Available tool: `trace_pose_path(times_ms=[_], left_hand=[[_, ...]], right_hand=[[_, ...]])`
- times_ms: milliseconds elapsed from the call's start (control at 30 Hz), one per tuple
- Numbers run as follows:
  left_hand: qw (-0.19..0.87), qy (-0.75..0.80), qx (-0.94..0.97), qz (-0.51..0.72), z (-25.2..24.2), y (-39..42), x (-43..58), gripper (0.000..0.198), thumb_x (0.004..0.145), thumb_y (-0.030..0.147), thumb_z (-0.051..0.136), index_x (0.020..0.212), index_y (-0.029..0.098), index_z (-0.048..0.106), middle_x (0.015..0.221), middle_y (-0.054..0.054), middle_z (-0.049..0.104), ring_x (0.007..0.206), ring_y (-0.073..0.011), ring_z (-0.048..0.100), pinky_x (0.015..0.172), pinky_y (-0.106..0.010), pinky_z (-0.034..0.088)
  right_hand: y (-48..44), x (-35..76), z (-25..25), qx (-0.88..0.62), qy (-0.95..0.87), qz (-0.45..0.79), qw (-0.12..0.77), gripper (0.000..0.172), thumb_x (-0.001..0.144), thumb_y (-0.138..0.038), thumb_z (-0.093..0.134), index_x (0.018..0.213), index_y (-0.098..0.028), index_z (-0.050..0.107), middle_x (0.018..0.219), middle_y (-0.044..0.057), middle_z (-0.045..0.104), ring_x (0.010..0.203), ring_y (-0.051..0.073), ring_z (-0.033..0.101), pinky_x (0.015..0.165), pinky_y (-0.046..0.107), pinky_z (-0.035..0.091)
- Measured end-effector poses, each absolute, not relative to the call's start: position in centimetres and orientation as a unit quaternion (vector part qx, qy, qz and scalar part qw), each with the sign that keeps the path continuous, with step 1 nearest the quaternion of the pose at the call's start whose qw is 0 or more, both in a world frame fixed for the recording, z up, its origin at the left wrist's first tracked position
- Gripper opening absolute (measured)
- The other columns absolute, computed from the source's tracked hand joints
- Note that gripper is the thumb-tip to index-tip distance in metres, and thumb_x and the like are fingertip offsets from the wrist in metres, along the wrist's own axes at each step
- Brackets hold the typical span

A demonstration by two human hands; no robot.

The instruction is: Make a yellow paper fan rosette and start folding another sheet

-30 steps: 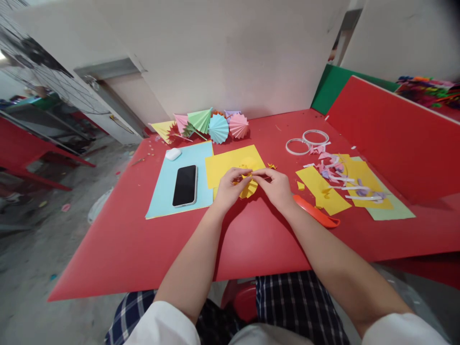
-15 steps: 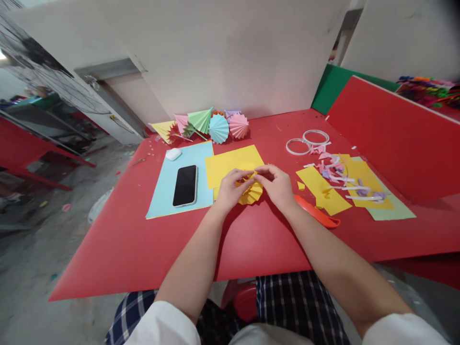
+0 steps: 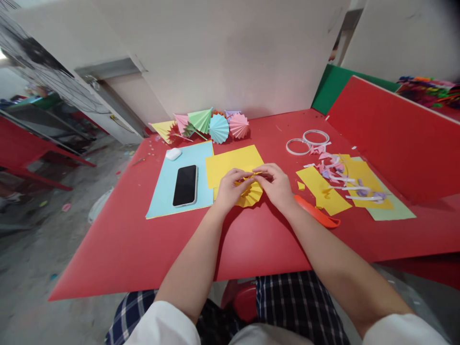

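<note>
Both my hands meet over a yellow pleated paper fan point(image 3: 250, 195) near the middle of the table. My left hand point(image 3: 230, 189) pinches the fan's upper edge from the left. From the right, my right hand point(image 3: 275, 184) pinches the same top part between thumb and fingers. The folds spread downward in a rounded shape below my fingertips, which hide part of the upper edge. Just beyond my hands lies a flat yellow paper sheet point(image 3: 233, 160).
Left of my hands a black-screened phone point(image 3: 185, 185) and a white case point(image 3: 173, 154) rest on light blue paper point(image 3: 161, 191). Folded paper umbrellas point(image 3: 218, 128) stand at the back. On the right are an orange-handled tool point(image 3: 318, 214), tape rolls point(image 3: 298, 146) and paper scraps point(image 3: 332, 167).
My fingertips have shifted slightly along the fan's top edge, and its pleated part hangs a little lower. Everything else stays in place.
</note>
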State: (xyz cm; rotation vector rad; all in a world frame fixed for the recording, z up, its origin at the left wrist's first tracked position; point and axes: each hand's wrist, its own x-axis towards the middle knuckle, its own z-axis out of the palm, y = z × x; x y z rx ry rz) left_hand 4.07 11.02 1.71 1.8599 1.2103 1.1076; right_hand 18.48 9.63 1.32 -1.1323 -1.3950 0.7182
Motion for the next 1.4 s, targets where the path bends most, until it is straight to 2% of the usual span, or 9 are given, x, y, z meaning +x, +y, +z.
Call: trace_pose_path(times_ms=[400, 767, 967, 1167, 1400], left_hand=[[0.309, 0.464, 0.719, 0.414, 1.67, 11.05, 3.97, 0.012, 0.076, 0.030, 0.059, 0.081, 0.021, 0.066, 0.083, -0.003, 0.059, 0.076, -0.0131, 0.055, 0.068, -0.026, 0.043], [0.307, 0.477, 0.728, 0.386, 1.96, 10.77, 4.07, 0.020, 0.078, 0.033, 0.057, 0.093, 0.023, 0.066, 0.090, -0.003, 0.058, 0.081, -0.0130, 0.056, 0.071, -0.025, 0.044], [0.289, 0.465, 0.741, 0.389, 1.85, 10.89, 3.97, 0.017, 0.078, 0.033, 0.057, 0.086, 0.023, 0.068, 0.087, -0.003, 0.058, 0.082, -0.0141, 0.056, 0.076, -0.027, 0.044], [0.271, 0.452, 0.752, 0.396, 1.54, 11.00, 3.89, 0.016, 0.080, 0.029, 0.055, 0.082, 0.022, 0.068, 0.084, -0.003, 0.059, 0.079, -0.0138, 0.057, 0.074, -0.027, 0.044], [0.262, 0.472, 0.743, 0.396, 1.75, 10.98, 3.84, 0.015, 0.080, 0.029, 0.054, 0.079, 0.021, 0.067, 0.082, -0.003, 0.060, 0.078, -0.0134, 0.057, 0.073, -0.026, 0.044]], right_hand=[[9.52, 18.54, 1.51, -0.494, -0.613, 0.286, 0.546, 0.015, 0.074, -0.018, 0.055, 0.083, -0.023, 0.066, 0.086, 0.002, 0.063, 0.082, 0.015, 0.060, 0.074, 0.031, 0.051], [9.61, 18.85, 1.38, -0.514, -0.609, 0.276, 0.537, 0.014, 0.074, -0.021, 0.057, 0.084, -0.024, 0.066, 0.085, 0.002, 0.065, 0.084, 0.018, 0.059, 0.075, 0.034, 0.049], [9.67, 18.77, 1.31, -0.516, -0.620, 0.259, 0.531, 0.013, 0.072, -0.019, 0.059, 0.082, -0.025, 0.066, 0.081, 0.001, 0.065, 0.084, 0.018, 0.059, 0.078, 0.035, 0.048], [9.67, 18.73, 1.35, -0.508, -0.637, 0.244, 0.526, 0.011, 0.074, -0.020, 0.059, 0.078, -0.025, 0.067, 0.080, 0.001, 0.065, 0.084, 0.018, 0.058, 0.079, 0.035, 0.047], [9.80, 18.73, 0.72, -0.507, -0.630, 0.262, 0.527, 0.012, 0.074, -0.026, 0.060, 0.083, -0.026, 0.067, 0.086, 0.002, 0.066, 0.086, 0.018, 0.059, 0.078, 0.035, 0.048]])
